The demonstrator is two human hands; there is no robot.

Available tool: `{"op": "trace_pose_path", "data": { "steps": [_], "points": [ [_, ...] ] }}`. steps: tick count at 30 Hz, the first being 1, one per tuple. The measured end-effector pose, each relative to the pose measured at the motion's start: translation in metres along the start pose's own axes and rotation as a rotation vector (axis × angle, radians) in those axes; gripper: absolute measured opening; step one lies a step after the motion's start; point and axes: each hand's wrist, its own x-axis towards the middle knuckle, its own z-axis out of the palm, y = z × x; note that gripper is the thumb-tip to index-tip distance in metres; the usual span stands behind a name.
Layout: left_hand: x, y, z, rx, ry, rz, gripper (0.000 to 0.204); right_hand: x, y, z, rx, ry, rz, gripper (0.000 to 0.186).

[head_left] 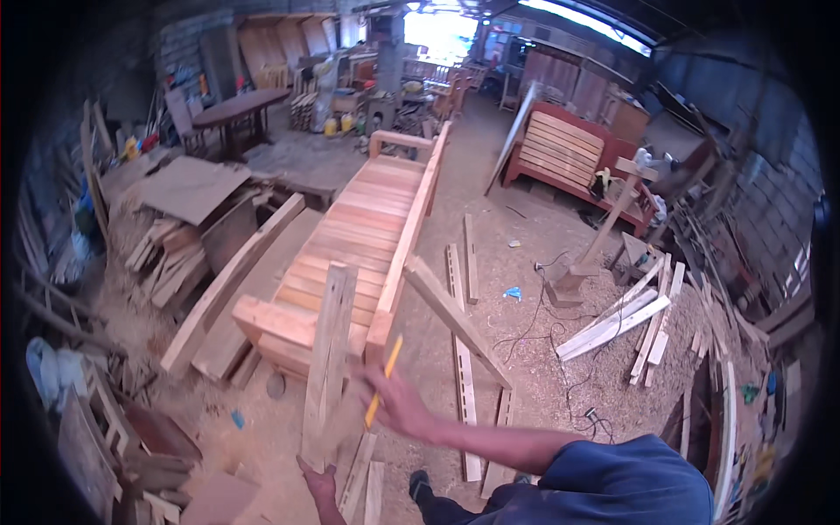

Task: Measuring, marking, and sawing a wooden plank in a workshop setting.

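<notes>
A rough, pale wooden board (332, 350) stands tilted in front of me, its top end overlapping the wooden bench (359, 201) in view. At its lower end is my left hand (320, 481), closed round the edge. My right hand (401, 404) is to the right of the board, fingers bent round a yellow pencil (394, 357) that points up and away. The fingertips look slightly blurred beside the board. Slats make up the bench's seat, with a long rail along its right side and armrests at both ends.
Long timbers (236, 280) lie left of the bench, and a leaning plank (459, 319) is on its right. White-edged strips (612, 328) and a dark cable (569, 376) lie on the sawdust-strewn floor. Farther back are a red slatted bench (560, 149) and an oval table (241, 107).
</notes>
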Motion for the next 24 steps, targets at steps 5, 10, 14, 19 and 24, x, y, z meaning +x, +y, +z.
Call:
{"op": "trace_pose_path", "data": {
  "steps": [5, 10, 14, 19, 24],
  "points": [
    [-0.016, 0.02, 0.035, 0.455, -0.179, 0.168, 0.135, -0.115, -0.032, -0.081, 0.16, 0.001, 0.215, 0.046],
    [-0.093, 0.011, 0.108, 0.427, -0.343, 0.283, 0.131, -0.138, -0.033, -0.257, 0.479, 0.161, 0.058, 0.037],
    [-0.227, 0.005, 0.18, 0.42, -0.383, 0.907, 0.11, -0.211, -0.043, -0.486, 0.434, 0.426, 0.055, 0.033],
    [-0.448, 0.055, 0.305, 0.522, -0.684, 0.747, 0.047, -0.464, -0.043, -0.706, 0.452, 0.77, 0.165, 0.037],
    [-0.623, 0.083, 0.445, 0.399, -1.006, 0.831, 0.069, -0.755, -0.056, -0.844, 0.098, 1.435, 0.45, 0.037]
  ]
}}
